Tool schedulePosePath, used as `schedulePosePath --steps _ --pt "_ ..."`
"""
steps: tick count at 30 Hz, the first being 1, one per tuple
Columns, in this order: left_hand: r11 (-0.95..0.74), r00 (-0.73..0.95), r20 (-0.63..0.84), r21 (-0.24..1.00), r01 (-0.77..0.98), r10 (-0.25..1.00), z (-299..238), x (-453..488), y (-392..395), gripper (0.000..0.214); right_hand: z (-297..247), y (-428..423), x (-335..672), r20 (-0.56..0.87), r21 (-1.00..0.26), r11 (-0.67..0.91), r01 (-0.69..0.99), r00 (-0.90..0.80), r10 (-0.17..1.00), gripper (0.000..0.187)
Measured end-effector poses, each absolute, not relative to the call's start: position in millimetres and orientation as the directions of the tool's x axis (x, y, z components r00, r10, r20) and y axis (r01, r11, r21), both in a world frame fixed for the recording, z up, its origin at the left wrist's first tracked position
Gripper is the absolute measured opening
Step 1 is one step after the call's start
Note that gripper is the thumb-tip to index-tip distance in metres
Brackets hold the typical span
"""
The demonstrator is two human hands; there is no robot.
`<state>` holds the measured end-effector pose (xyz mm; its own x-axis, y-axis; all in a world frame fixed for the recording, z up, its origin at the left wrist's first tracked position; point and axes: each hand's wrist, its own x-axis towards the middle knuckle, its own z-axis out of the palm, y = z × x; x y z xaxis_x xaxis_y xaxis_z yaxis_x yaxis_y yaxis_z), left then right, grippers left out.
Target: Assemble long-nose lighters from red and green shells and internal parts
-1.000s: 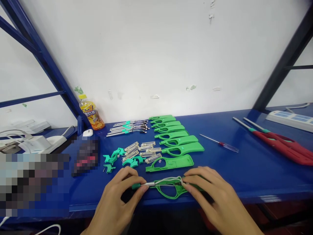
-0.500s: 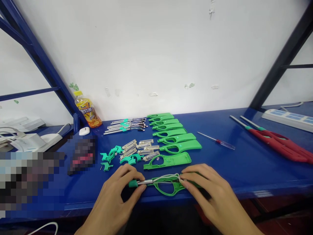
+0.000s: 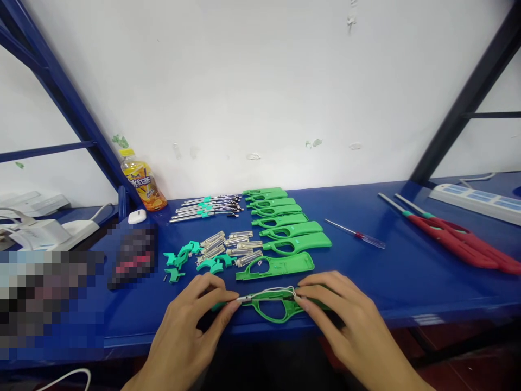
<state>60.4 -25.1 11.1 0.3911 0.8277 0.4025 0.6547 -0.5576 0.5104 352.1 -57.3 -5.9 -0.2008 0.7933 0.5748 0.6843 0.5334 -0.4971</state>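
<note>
At the table's front edge lies a green lighter handle half (image 3: 291, 310) with its open inner side up. My left hand (image 3: 193, 315) pinches a silver metal tube (image 3: 245, 299) at the handle's left end, between thumb and forefinger. A teal piece on the tube is mostly hidden behind those fingers. White wire (image 3: 271, 289) runs from the tube along the handle to my right hand (image 3: 345, 312). Its fingertips close on the wire's end and a small dark part over the handle; exactly what they grip is partly hidden.
Behind are another open handle half (image 3: 285, 265), stacked green handles (image 3: 301, 244), clear fuel tanks (image 3: 240, 252), teal triggers (image 3: 211, 265) and wired metal tubes (image 3: 203, 209). A screwdriver (image 3: 360, 235), red lighters (image 3: 443, 233) and power strip (image 3: 480, 201) lie right; a drink bottle (image 3: 144, 182) stands left.
The left fingers have shifted slightly right along the tube and now cover more of the teal piece. My right hand keeps its hold at the wire's end. The view has shifted slightly.
</note>
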Motion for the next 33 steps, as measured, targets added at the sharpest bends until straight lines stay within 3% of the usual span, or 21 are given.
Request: schedulePosePath --steps 22,33 --pt "-0.591 0.429 0.41 0.498 0.635 0.805 19.7 62.1 -32.1 0.02 -9.0 -57.6 356.5 0.573 -0.465 0.541 0.701 -0.228 0.787 0.017" --pt "-0.687 0.52 0.456 0.389 0.613 0.722 13.9 65.5 -32.4 0.021 -9.6 -56.4 355.6 0.602 -0.458 0.559 0.692 -0.222 0.767 0.017"
